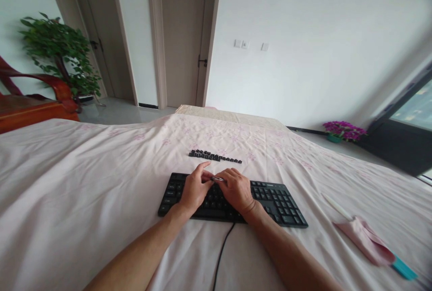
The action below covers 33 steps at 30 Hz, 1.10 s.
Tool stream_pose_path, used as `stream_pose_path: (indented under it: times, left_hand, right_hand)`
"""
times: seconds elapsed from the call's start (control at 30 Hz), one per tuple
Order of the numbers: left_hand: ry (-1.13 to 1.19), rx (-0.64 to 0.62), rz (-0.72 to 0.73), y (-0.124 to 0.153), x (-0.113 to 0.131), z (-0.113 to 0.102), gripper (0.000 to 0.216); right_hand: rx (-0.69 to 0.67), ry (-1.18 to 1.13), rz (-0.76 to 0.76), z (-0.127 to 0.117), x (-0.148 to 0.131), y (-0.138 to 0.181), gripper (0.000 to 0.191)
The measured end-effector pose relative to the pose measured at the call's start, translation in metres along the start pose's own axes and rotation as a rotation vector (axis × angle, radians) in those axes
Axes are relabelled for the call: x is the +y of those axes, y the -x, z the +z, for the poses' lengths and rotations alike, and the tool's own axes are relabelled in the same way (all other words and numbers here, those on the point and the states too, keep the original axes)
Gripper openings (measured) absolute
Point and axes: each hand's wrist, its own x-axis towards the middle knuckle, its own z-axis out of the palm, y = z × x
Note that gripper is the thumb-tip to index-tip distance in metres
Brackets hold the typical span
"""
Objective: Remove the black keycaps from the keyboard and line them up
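A black keyboard (pixel 280 203) lies on a pale pink sheet, its cable (pixel 221 255) running toward me. My left hand (pixel 194 189) rests over the keys left of centre, fingers curled and pinched near the top row. My right hand (pixel 236 189) lies beside it, closed round a thin metal tool (pixel 218 178) whose tip points at the left fingers. Several loose black keycaps (pixel 216 156) sit in rows just beyond the keyboard.
A pink cloth (pixel 364 239) with a teal-handled item (pixel 403 269) and a white stick (pixel 337 207) lie at the right. A wooden chair (pixel 33 106) and a plant (pixel 60 52) stand at the left. Doors are behind; purple flowers (pixel 342 129) are by the window.
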Motion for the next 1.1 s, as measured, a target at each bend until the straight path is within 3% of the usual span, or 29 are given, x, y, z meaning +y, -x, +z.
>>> stream_pose_path:
  times: [0.17, 0.27, 0.43, 0.5, 0.73, 1.1]
  left_hand:
    - [-0.041, 0.007, -0.005, 0.0, 0.002, 0.001, 0.054]
    - [-0.093, 0.02, 0.0, 0.0, 0.005, 0.001, 0.051]
    - [-0.185, 0.013, 0.001, -0.001, 0.009, 0.0, 0.049]
    - [-0.201, 0.016, -0.003, -0.001, 0.01, 0.0, 0.049]
    - [-0.205, 0.003, -0.018, -0.002, 0.009, 0.0, 0.048]
    - [-0.218, 0.007, -0.013, -0.004, 0.005, 0.0, 0.048]
  right_hand:
    - [0.002, -0.027, 0.08, 0.0, 0.004, -0.005, 0.016]
    - [0.004, -0.004, 0.212, -0.003, 0.014, -0.017, 0.018]
    - [-0.135, 0.064, 0.514, -0.003, 0.043, -0.045, 0.021]
    - [-0.191, 0.095, 0.566, 0.001, 0.052, -0.055, 0.021]
    - [-0.25, 0.176, 0.585, 0.02, 0.066, -0.073, 0.022]
    - [-0.265, 0.181, 0.597, 0.031, 0.071, -0.075, 0.024]
